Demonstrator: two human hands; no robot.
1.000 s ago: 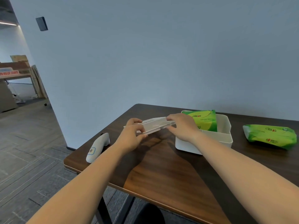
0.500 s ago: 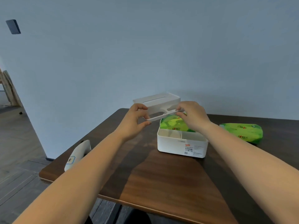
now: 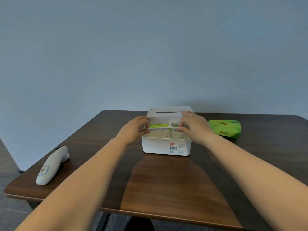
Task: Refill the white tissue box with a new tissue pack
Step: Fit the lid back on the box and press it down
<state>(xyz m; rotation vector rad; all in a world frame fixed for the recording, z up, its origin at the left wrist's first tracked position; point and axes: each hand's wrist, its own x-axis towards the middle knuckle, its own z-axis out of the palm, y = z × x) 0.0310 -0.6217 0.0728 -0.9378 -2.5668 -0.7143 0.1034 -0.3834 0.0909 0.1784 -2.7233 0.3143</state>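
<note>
Lid (image 3: 168, 112) tilted over white tissue box (image 3: 165, 145)

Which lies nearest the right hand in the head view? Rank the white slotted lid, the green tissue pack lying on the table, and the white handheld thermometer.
1. White slotted lid: gripped by the right hand.
2. Green tissue pack: just right of it.
3. White handheld thermometer: far left edge.

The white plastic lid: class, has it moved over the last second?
Yes. The white plastic lid went from left of the white tissue box to above it.
</note>
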